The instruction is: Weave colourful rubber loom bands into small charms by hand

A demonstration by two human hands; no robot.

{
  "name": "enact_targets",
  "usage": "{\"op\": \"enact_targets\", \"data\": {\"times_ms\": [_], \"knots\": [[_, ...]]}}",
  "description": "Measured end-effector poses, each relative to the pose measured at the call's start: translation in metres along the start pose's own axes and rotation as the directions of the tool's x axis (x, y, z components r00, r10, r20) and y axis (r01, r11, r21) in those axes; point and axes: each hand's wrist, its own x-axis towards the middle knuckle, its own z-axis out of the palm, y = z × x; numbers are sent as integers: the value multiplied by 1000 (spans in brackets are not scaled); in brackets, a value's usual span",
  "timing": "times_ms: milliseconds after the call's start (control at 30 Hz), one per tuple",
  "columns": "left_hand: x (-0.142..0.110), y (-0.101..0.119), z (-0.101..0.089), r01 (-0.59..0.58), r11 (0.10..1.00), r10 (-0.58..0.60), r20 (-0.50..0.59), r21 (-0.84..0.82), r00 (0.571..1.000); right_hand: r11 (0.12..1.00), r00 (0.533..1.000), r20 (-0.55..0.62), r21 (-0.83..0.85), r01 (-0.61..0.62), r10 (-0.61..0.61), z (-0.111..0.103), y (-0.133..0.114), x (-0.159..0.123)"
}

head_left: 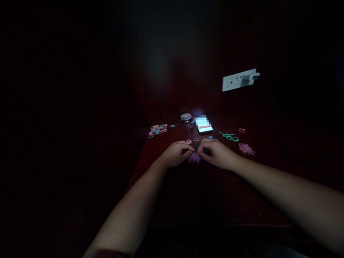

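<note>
In a dark room, both my hands rest on a dark red wooden table point(172, 179). My left hand point(176, 152) and my right hand point(217, 153) are closed, fingers pinched together on a small pink-purple bundle of rubber bands point(194, 158) held between them. Two loose small rings, one pink point(189, 141) and one purple point(196, 139), lie just beyond my fingers.
A lit phone point(204, 126) and a small clear jar with a lid point(186, 120) stand behind. A pile of coloured bands point(158, 130) lies at the left, green linked bands point(229, 136) and another pink bundle point(246, 149) at the right. A wall socket with a charger point(240, 79) is above.
</note>
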Motion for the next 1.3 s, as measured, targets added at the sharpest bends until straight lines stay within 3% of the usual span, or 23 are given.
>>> {"op": "enact_targets", "data": {"times_ms": [1300], "knots": [[1, -1, 0, -22, 1000, 22, 17, -9, 1000, 999, 999, -19, 3, 34, -34, 0, 0, 0]]}}
